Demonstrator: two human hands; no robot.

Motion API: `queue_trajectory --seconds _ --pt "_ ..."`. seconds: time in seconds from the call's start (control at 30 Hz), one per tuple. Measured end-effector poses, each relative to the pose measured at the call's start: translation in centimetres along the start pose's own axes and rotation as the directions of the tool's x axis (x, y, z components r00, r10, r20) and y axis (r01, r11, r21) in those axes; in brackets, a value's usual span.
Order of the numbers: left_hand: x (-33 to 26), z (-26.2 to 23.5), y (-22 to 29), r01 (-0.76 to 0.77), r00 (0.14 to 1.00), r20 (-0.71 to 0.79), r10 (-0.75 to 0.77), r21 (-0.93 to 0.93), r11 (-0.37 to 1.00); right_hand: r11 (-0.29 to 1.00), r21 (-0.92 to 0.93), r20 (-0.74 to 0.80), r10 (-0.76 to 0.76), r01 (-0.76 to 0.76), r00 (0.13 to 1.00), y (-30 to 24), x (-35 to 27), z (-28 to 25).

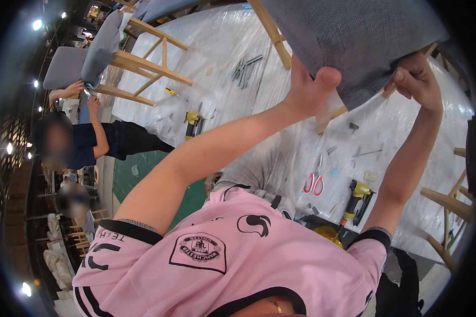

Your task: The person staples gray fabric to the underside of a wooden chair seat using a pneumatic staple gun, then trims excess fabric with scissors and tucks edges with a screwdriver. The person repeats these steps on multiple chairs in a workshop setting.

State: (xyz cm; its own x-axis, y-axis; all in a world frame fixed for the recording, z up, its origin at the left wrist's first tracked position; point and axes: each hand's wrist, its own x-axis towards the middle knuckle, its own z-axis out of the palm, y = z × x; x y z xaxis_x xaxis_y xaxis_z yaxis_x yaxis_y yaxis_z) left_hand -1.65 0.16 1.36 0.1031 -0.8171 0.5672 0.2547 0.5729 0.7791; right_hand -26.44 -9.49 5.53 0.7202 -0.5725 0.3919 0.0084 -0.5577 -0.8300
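A chair with blue-grey woven upholstery (359, 42) and pale wooden legs fills the top right, close to me. My left hand (308, 90) grips its near left corner. The thumb rests at the fabric's edge, and the other fingers are mostly hidden behind it. At the right edge of the same cloth, my right hand (419, 82) is closed with curled fingers, pinching the fabric. A wooden leg (328, 119) shows below the upholstery, between my hands.
The plastic-covered table (222, 42) carries red-handled scissors (313, 182), staple guns (357, 201) (193, 124), a yellow-handled screwdriver (173, 93) and metal pieces (244, 71). Another grey chair (103, 53) lies at left, where a co-worker (98, 137) handles it. Wooden chair legs (449, 203) jut in at right.
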Motion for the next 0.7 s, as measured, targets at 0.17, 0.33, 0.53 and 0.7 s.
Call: queue_trajectory --seconds 0.17,0.33,0.53,0.7 --pt "-0.3 -0.1 0.4 0.032 0.999 0.015 -0.032 0.005 0.999 0.944 -0.314 -0.051 -0.123 0.101 0.991 -1.6 -0.4 0.4" --pt "-0.5 -1.2 -0.3 0.044 0.999 0.026 -0.047 0.102 0.994 0.775 -0.598 -0.142 -0.354 0.205 0.924 -1.8 -0.8 1.5" --pt "-0.2 -1.3 1.0 0.073 0.991 0.099 -0.086 0.132 0.989 1.000 -0.021 -0.092 -0.014 0.012 0.996 1.2 -1.1 2.9" --pt "-0.3 -0.8 2.0 0.168 0.982 0.058 -0.180 0.167 0.971 0.880 0.430 -0.193 0.307 -0.201 0.932 10.1 -10.9 9.7"
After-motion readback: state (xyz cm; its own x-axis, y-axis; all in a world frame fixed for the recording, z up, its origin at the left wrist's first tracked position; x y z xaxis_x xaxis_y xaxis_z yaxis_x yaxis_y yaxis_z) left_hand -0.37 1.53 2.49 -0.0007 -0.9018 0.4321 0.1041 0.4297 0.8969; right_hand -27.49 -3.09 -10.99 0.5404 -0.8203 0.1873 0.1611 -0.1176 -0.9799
